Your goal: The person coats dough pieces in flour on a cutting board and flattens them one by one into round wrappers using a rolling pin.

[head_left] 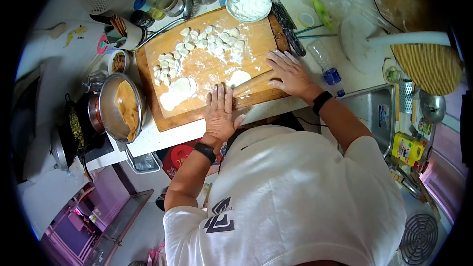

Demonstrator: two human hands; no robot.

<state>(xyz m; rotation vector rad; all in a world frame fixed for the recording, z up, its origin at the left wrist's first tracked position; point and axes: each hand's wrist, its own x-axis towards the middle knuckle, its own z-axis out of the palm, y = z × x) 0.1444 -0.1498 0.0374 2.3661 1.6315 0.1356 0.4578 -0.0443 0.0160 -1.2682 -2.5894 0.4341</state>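
Observation:
A wooden rolling pin (254,83) lies slanted across the near part of the floured wooden board (217,59). My left hand (219,114) is flat, fingers stretched out, at the pin's left end. Over its right end rests my right hand (290,75), palm down with fingers extended. Just beyond the pin, and partly behind it, is a round dough wrapper (240,77). Several rolled wrappers (178,93) overlap at the board's left. Small dough pieces (217,41) are scattered over the far half, with more dough pieces (167,66) farther left.
A bowl of flour (249,5) sits at the board's far edge. To the left stand a metal pot (118,108) and a small bowl of brown food (118,62). A ladle (172,22) lies along the board. A plastic bottle (327,69) and sink (367,113) are right.

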